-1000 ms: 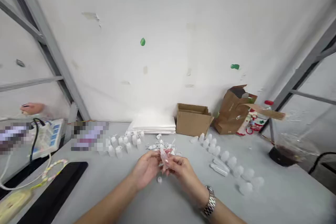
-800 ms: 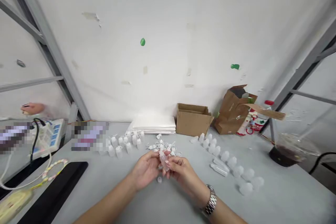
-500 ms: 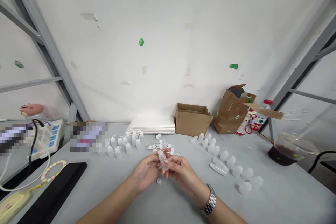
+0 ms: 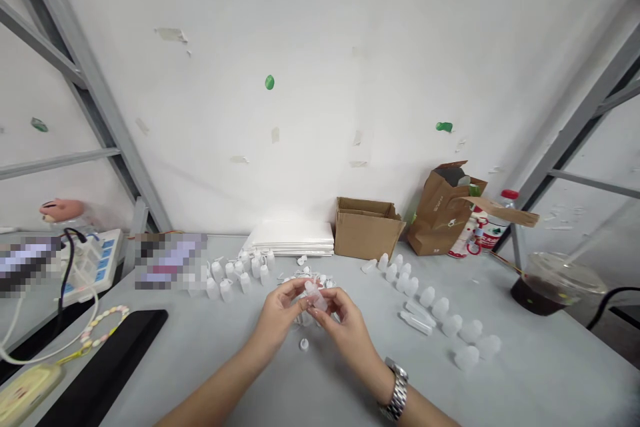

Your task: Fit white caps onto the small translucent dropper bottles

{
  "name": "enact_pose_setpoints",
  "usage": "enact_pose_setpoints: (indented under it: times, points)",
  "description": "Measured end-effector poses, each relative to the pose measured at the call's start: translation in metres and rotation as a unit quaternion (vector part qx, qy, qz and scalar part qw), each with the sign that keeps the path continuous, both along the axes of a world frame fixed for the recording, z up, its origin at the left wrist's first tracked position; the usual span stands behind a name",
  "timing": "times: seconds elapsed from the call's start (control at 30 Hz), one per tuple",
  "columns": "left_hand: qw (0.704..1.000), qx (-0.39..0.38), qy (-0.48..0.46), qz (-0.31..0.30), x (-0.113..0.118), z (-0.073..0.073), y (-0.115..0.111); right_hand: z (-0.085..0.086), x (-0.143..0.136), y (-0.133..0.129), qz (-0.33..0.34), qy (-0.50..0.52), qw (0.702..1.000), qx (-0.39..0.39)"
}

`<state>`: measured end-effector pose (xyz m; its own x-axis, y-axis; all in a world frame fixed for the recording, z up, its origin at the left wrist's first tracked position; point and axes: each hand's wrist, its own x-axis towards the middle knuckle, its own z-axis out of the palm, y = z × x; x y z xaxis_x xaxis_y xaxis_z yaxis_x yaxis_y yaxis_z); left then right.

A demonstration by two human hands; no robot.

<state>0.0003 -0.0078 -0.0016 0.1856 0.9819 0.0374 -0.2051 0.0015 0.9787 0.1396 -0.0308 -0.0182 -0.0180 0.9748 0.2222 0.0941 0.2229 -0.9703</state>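
Near the middle of the grey table, a small translucent bottle is held between my two hands, its neck tilted up and left. The fingers of my left hand are closed on its left side, and my right hand pinches it from the right. Just below my hands lies a small white cap. Behind my fingers is a pile of small white caps, partly hidden. Several capped bottles stand at the left. Several bottles without caps form a slanting row at the right.
A white stack of sheets, a cardboard box and a brown paper bag are along the wall. A cup of dark drink stands at the right. At the left are a black pad, a beaded strap and a power strip.
The bottle has turned and shifted slightly in my hands. My left hand's fingers have moved up onto it, and my right hand's grip has changed.
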Motion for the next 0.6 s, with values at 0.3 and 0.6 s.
enact_pose_setpoints:
  times: [0.3, 0.6]
  points:
    - [0.995, -0.015, -0.049, -0.081, -0.0048, 0.0079, -0.0042, 0.0082, 0.0010, -0.0014, 0.065, 0.023, 0.998, -0.006]
    - [0.982, -0.079, -0.143, -0.099, -0.0015, 0.0011, -0.0053, 0.0078, -0.0052, -0.0081, 0.014, -0.020, 1.000, -0.001]
